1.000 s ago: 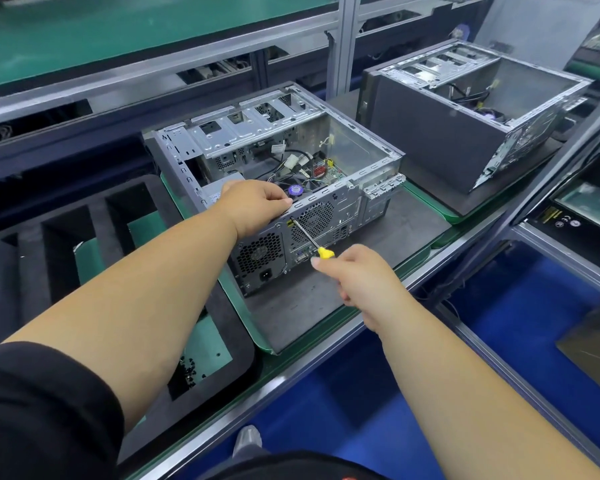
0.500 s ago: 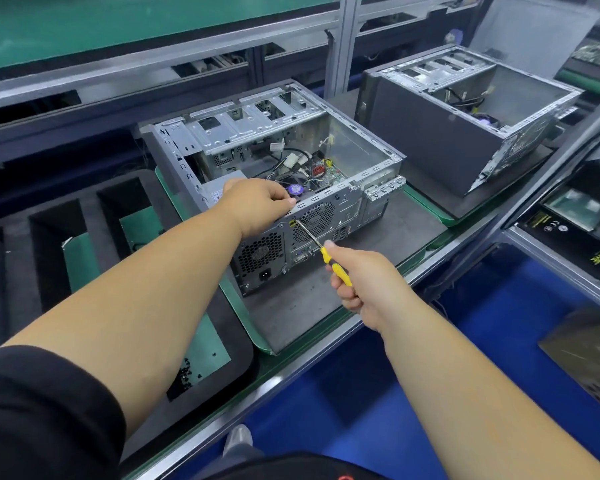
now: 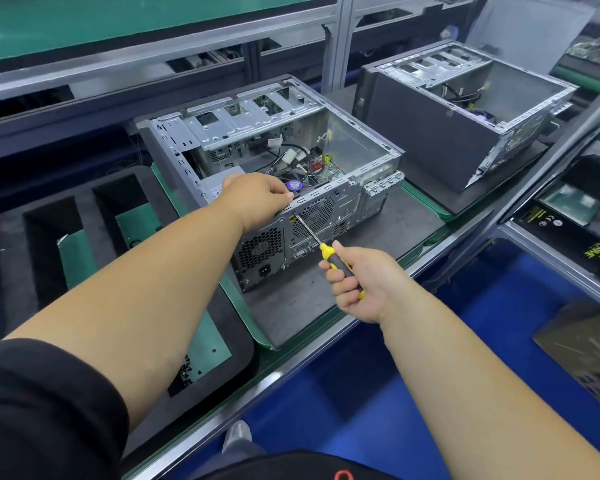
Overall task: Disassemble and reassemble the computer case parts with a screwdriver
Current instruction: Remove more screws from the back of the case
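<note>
Open computer case mid-worktop, your left hand on its near top edge, fingertips hidden, grip unclear, your right hand wrapping the screwdriver, tip at the rear panel

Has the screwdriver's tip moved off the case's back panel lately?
No. The screwdriver tip stays by the fan grille; only the right hand has regripped its handle.
</note>
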The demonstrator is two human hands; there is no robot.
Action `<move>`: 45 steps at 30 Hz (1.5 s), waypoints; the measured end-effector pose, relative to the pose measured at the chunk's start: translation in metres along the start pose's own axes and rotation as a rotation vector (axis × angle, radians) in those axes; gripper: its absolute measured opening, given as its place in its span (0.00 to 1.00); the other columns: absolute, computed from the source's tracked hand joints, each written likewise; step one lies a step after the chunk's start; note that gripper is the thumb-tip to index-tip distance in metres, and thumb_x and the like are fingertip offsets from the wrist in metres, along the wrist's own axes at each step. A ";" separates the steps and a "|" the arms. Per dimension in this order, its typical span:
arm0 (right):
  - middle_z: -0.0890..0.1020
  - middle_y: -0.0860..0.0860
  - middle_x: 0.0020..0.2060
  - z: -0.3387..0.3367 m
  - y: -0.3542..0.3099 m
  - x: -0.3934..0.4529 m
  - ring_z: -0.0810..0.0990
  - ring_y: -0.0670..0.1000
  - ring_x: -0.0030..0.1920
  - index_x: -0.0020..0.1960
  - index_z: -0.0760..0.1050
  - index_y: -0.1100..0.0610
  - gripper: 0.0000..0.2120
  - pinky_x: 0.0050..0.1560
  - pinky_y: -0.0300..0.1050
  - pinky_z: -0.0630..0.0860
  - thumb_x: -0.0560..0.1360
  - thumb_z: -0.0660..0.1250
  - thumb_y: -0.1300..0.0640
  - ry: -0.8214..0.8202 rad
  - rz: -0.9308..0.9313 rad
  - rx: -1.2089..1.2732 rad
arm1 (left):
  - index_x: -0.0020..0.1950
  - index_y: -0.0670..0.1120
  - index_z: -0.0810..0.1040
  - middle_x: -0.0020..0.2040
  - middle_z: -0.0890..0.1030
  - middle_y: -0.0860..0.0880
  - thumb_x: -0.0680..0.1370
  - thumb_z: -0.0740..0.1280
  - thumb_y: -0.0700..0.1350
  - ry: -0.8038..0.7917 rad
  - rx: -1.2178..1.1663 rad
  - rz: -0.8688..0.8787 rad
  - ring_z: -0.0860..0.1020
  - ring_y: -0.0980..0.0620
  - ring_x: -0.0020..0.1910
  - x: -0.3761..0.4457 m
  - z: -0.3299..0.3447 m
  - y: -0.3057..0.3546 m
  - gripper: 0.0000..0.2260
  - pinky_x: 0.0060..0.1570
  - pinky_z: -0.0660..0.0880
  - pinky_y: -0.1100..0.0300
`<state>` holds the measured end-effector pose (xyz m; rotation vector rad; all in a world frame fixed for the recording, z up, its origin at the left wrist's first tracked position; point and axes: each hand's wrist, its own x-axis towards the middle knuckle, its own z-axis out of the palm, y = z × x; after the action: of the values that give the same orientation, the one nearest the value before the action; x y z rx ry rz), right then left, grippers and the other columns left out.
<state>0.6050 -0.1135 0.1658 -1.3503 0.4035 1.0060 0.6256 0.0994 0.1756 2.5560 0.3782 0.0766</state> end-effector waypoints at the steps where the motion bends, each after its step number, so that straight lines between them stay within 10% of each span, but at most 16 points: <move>1: 0.71 0.48 0.24 -0.002 0.002 0.001 0.61 0.43 0.19 0.43 0.74 0.59 0.19 0.17 0.33 0.57 0.81 0.63 0.43 -0.051 0.023 0.070 | 0.45 0.46 0.82 0.41 0.82 0.44 0.80 0.62 0.54 0.004 0.005 0.002 0.77 0.47 0.51 0.000 0.000 0.000 0.15 0.66 0.66 0.49; 5: 0.73 0.51 0.28 -0.003 0.008 -0.001 0.68 0.48 0.26 0.42 0.73 0.57 0.14 0.25 0.39 0.66 0.73 0.75 0.49 0.103 -0.228 -0.193 | 0.44 0.47 0.81 0.39 0.81 0.46 0.80 0.61 0.54 0.003 0.017 0.004 0.76 0.47 0.51 0.001 0.001 -0.002 0.15 0.65 0.67 0.49; 12: 0.73 0.47 0.35 -0.002 0.021 -0.005 0.71 0.54 0.36 0.43 0.70 0.51 0.14 0.30 0.44 0.60 0.80 0.61 0.42 0.659 -0.838 -1.167 | 0.42 0.51 0.82 0.39 0.82 0.49 0.79 0.62 0.55 -0.004 0.024 -0.008 0.76 0.48 0.52 0.001 0.001 -0.002 0.14 0.66 0.66 0.50; 20: 0.70 0.49 0.25 -0.002 0.002 0.001 0.61 0.43 0.20 0.43 0.75 0.60 0.18 0.19 0.35 0.57 0.80 0.65 0.45 -0.018 -0.033 0.010 | 0.38 0.54 0.80 0.35 0.80 0.54 0.80 0.62 0.56 -0.016 0.026 -0.010 0.76 0.50 0.50 0.000 0.000 0.000 0.14 0.67 0.65 0.50; 30: 0.74 0.47 0.38 -0.007 0.024 -0.009 0.71 0.54 0.37 0.43 0.68 0.52 0.13 0.32 0.46 0.60 0.82 0.59 0.45 0.682 -0.902 -1.321 | 0.44 0.49 0.83 0.39 0.82 0.50 0.80 0.61 0.55 0.012 0.004 0.002 0.75 0.51 0.51 0.001 0.001 -0.001 0.15 0.68 0.63 0.51; 33: 0.71 0.49 0.29 -0.002 0.018 -0.003 0.68 0.52 0.30 0.37 0.71 0.55 0.18 0.31 0.45 0.62 0.82 0.61 0.46 0.461 -0.749 -1.017 | 0.49 0.48 0.84 0.44 0.85 0.48 0.80 0.61 0.55 0.022 0.025 0.009 0.75 0.51 0.53 0.001 0.001 -0.002 0.16 0.68 0.61 0.53; 38: 0.68 0.48 0.26 -0.013 -0.005 0.001 0.59 0.42 0.18 0.45 0.76 0.62 0.16 0.16 0.34 0.56 0.81 0.63 0.49 -0.137 0.055 0.149 | 0.48 0.49 0.84 0.37 0.82 0.52 0.80 0.61 0.56 0.017 0.020 0.010 0.73 0.51 0.52 0.003 0.003 -0.004 0.15 0.67 0.62 0.54; 41: 0.71 0.51 0.29 -0.011 -0.002 0.002 0.62 0.43 0.20 0.44 0.74 0.60 0.12 0.17 0.34 0.58 0.78 0.69 0.52 -0.094 -0.038 0.089 | 0.47 0.49 0.83 0.37 0.82 0.50 0.80 0.61 0.56 0.016 0.022 0.011 0.73 0.50 0.51 0.003 0.003 -0.005 0.15 0.66 0.63 0.53; 45: 0.78 0.53 0.34 -0.006 0.010 -0.002 0.73 0.52 0.32 0.42 0.74 0.55 0.13 0.33 0.46 0.69 0.76 0.71 0.47 0.384 -0.549 -0.648 | 0.48 0.49 0.84 0.42 0.84 0.50 0.80 0.61 0.55 0.029 0.024 0.022 0.74 0.51 0.52 0.003 0.003 -0.004 0.15 0.61 0.60 0.57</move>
<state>0.5978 -0.1209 0.1600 -2.1051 -0.0413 0.4140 0.6276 0.1016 0.1712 2.5858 0.3648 0.1182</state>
